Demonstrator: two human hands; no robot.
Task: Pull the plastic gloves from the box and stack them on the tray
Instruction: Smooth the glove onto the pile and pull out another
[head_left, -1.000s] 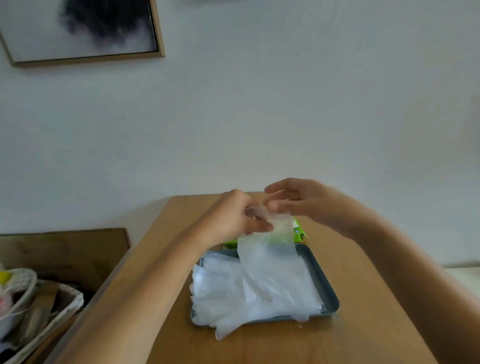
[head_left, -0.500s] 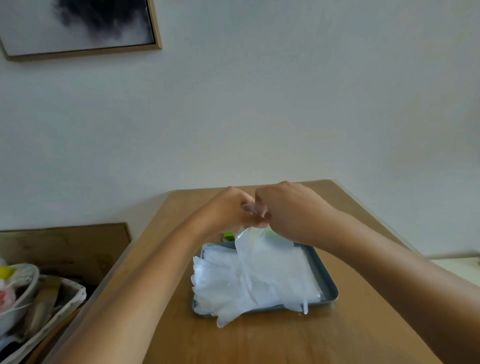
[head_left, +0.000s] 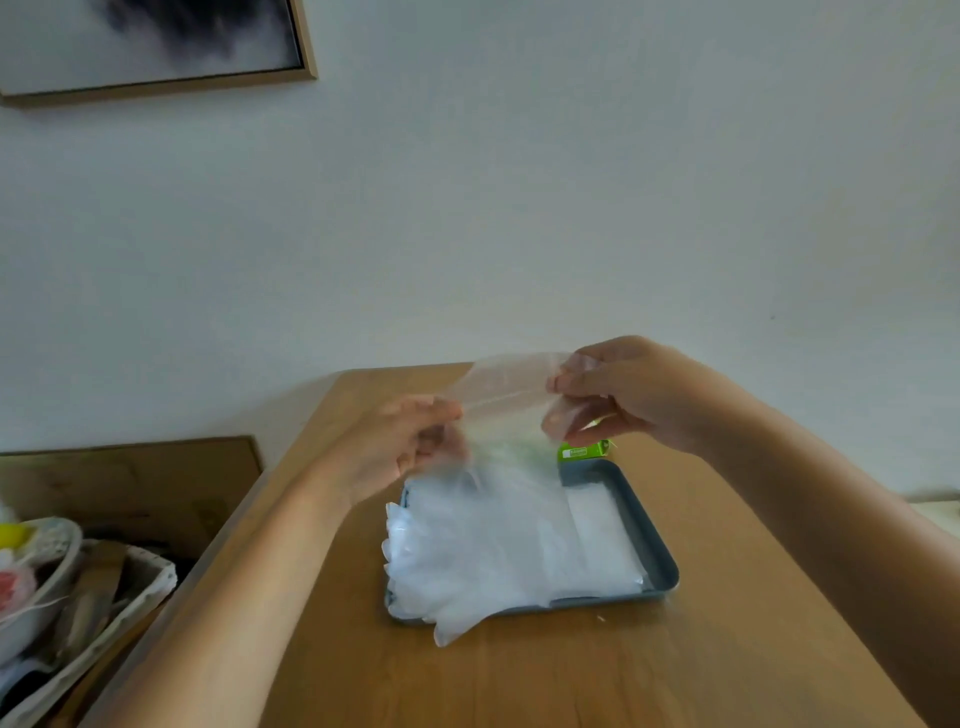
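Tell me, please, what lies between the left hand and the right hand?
In the head view, one clear plastic glove spans from the left hand to the right hand; both pinch it above the tray.

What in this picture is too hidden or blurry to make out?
All in the head view:
1. Green box: mostly hidden behind the held glove and the right hand; its opening and print cannot be read.
2. Stack of gloves on the tray: clear layers blend, so no count.
3. Left hand: its grip is blurred behind the film.
4. Framed picture and basket: cut off by the frame edges.
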